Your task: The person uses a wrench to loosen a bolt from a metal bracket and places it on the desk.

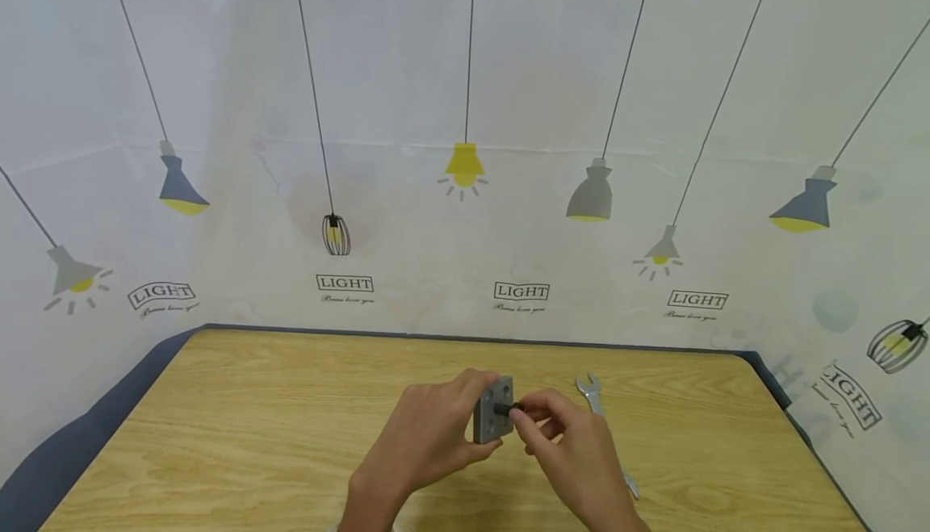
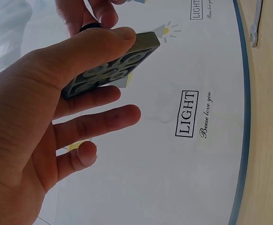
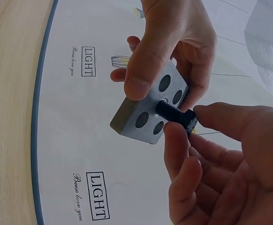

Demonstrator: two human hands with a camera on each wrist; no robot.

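My left hand grips a grey metal block by its edges, thumb on one side and fingers on the other, above the table. In the right wrist view the block shows several round holes around a central one. A black threaded bolt stands in that central hole, much of its thread still outside. My right hand pinches the bolt's head between thumb and fingers. The block's other face, with recessed curved shapes, appears in the left wrist view.
A silver open-ended wrench lies on the wooden table, partly hidden behind my right hand. Behind the table's dark blue edge rises a pale wall covering printed with hanging lamps.
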